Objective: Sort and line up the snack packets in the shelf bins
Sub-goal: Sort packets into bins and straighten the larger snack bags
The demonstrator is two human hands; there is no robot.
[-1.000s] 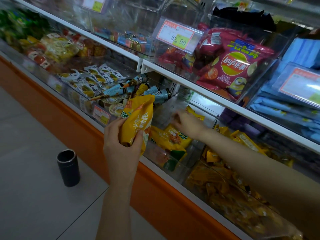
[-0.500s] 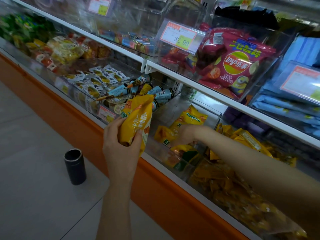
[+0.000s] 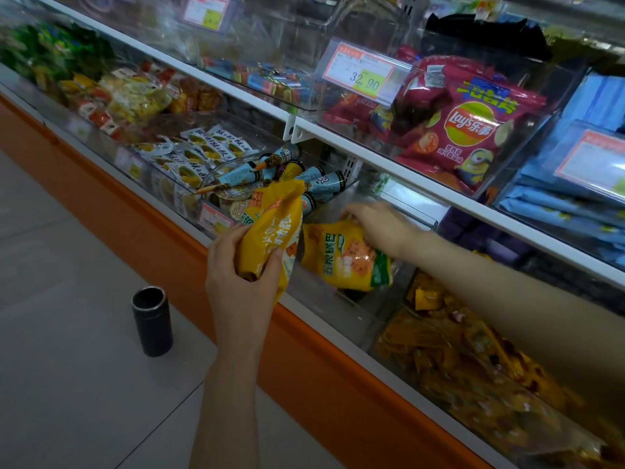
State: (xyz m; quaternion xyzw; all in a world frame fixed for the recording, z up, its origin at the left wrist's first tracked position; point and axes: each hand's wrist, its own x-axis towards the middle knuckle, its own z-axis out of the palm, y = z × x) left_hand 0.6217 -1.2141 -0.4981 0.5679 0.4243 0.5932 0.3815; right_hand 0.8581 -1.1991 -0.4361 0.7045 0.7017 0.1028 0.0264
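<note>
Room is the reason for this hold: your left hand [image 3: 241,286] grips a bunch of yellow packets [image 3: 270,231] outside the shelf, before the orange edge [image 3: 321,367]. So the clear bin [image 3: 338,309] is free for your right hand [image 3: 378,225], whose fingers curl over the top of the packet in the bin [image 3: 345,262], I think to stand it straight. The upper shelf rail [image 3: 406,174] passes just over that hand and the cone snacks [image 3: 314,181] lie just left, so keep low; free space is near and right of the packet.
</note>
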